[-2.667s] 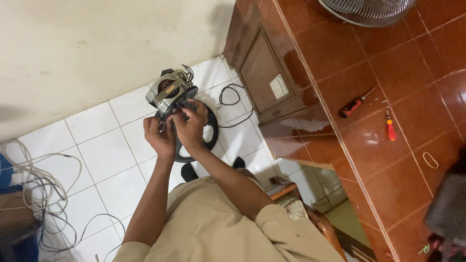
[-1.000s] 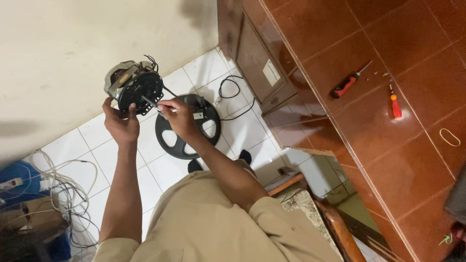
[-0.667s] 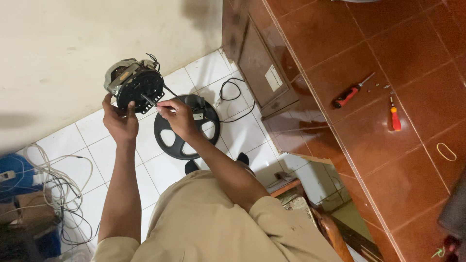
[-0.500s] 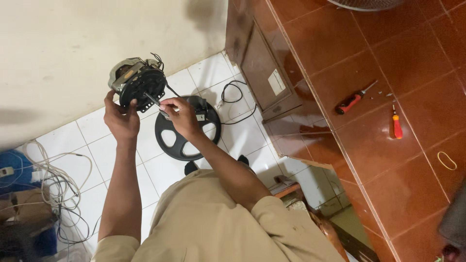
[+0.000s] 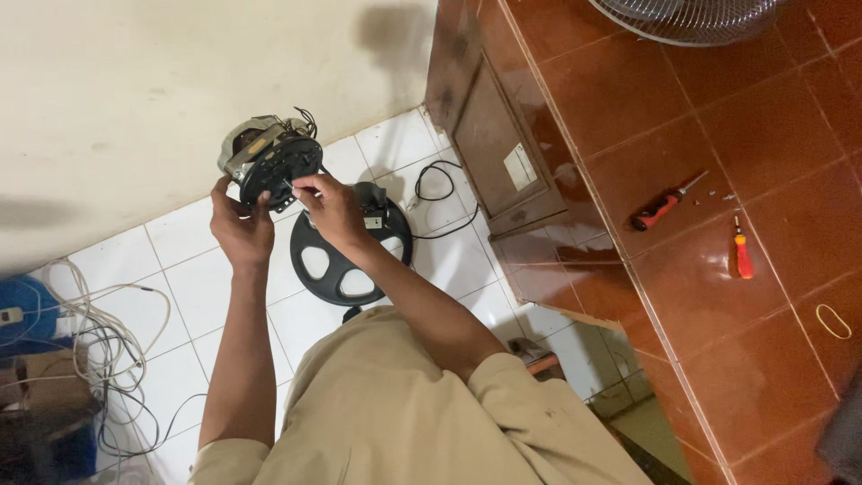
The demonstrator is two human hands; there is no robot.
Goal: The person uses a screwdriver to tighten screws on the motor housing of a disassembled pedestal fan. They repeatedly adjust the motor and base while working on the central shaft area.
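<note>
Cables (image 5: 85, 350), white and grey, lie tangled on the white tiled floor (image 5: 202, 278) at far left. Next along, the left hand (image 5: 241, 232) holds the fan motor (image 5: 269, 162) up in the air in front of the cream wall, fingers closed around its lower edge. The right hand (image 5: 330, 208) has its fingertips pinched on a small part at the motor's black face; what that part is cannot be made out. Below both hands, a round black housing (image 5: 346, 260) lies flat on the tiles, with a black cord (image 5: 440, 184) looping from it. Further right, on the red tiled surface (image 5: 628, 108), two red-handled screwdrivers (image 5: 664, 205) lie well apart from the hands. Risk: the motor is supported by one hand only; a slackened grip would likely drop it onto the housing or tiles. The thin wires on top of the motor could snag.
</note>
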